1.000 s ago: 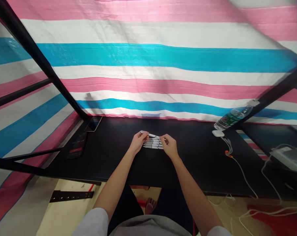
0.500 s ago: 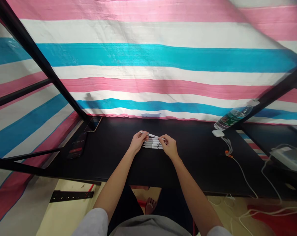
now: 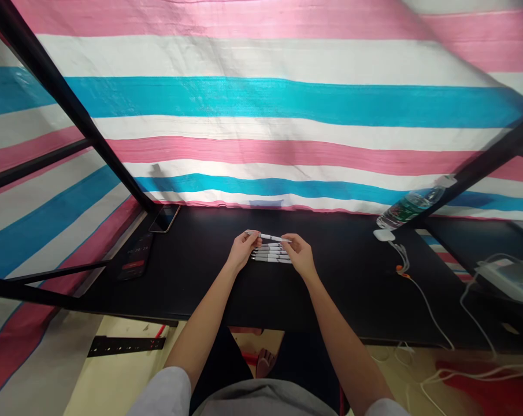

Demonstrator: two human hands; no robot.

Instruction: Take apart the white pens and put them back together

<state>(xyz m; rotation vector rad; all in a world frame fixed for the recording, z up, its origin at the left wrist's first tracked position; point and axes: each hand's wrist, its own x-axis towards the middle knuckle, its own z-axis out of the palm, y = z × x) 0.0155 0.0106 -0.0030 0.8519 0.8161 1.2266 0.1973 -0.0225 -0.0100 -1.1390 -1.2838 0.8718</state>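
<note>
Both of my hands meet over a black table (image 3: pixel 339 289). My left hand (image 3: pixel 243 249) pinches one end of a white pen (image 3: pixel 271 237) and my right hand (image 3: pixel 301 255) pinches the other end, holding it level just above the table. Under it, between my hands, several more white pens (image 3: pixel 270 255) lie side by side in a neat row on the table.
A phone (image 3: pixel 164 218) and a dark device with a red display (image 3: pixel 135 257) lie at the table's left end. A water bottle (image 3: pixel 411 207), a white charger (image 3: pixel 383 235) and white cables (image 3: pixel 430 306) sit at the right. A striped tarp hangs behind; black frame bars cross both sides.
The top pen has been lifted slightly and levelled between my two hands. My right hand shifted a little. The row of pens stays put.
</note>
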